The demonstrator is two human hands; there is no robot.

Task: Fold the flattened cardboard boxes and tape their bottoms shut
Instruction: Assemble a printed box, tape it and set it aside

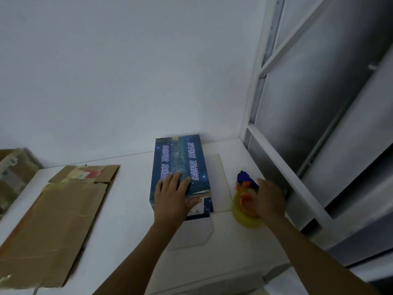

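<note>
Hands work at a white desk (123, 209) on my remote feed: the left grip (172, 194) lies flat, fingers spread, on top of a blue cardboard box (180, 160) with a starry print, which sits at the desk's middle with a white flap (191, 233) sticking out toward me. The right grip (268, 199) is curled around a tape dispenser (247, 183) with a yellowish roll, resting on the desk just right of the box. A flattened brown cardboard box (53, 226) lies well apart on the desk's left.
</note>
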